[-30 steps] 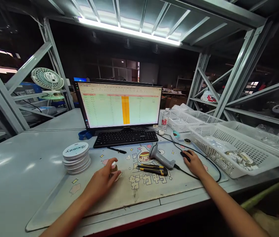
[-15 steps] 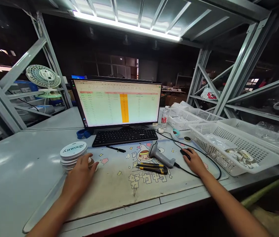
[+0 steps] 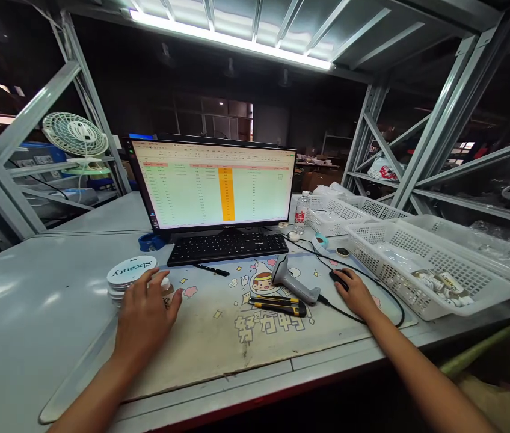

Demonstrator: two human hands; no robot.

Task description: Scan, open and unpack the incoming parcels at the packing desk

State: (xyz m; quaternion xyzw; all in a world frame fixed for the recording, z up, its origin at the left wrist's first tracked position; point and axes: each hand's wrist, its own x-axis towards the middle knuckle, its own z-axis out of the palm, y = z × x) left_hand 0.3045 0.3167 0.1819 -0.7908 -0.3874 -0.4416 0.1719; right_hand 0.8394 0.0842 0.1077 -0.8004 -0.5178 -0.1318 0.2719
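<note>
My left hand [image 3: 144, 313] lies on the printed desk mat [image 3: 219, 343], fingers curled round a small white-capped bottle [image 3: 165, 286]. The bottle is right beside a stack of round white labelled discs [image 3: 129, 272]. My right hand [image 3: 355, 294] rests over a black wired mouse [image 3: 340, 278] at the mat's right side. Between the hands lie a grey barcode scanner [image 3: 291, 282] and a yellow-black utility knife [image 3: 279, 307].
A lit monitor [image 3: 214, 186] with a spreadsheet stands behind a black keyboard [image 3: 228, 246], with a pen [image 3: 212, 270] in front. White perforated baskets [image 3: 421, 270] fill the right side. A water bottle [image 3: 301, 213], blue tape roll [image 3: 149, 242] and desk fan [image 3: 74, 139] stand farther back.
My left hand has carried the small bottle leftward across the mat to the stack of discs. My right hand has stayed on the mouse.
</note>
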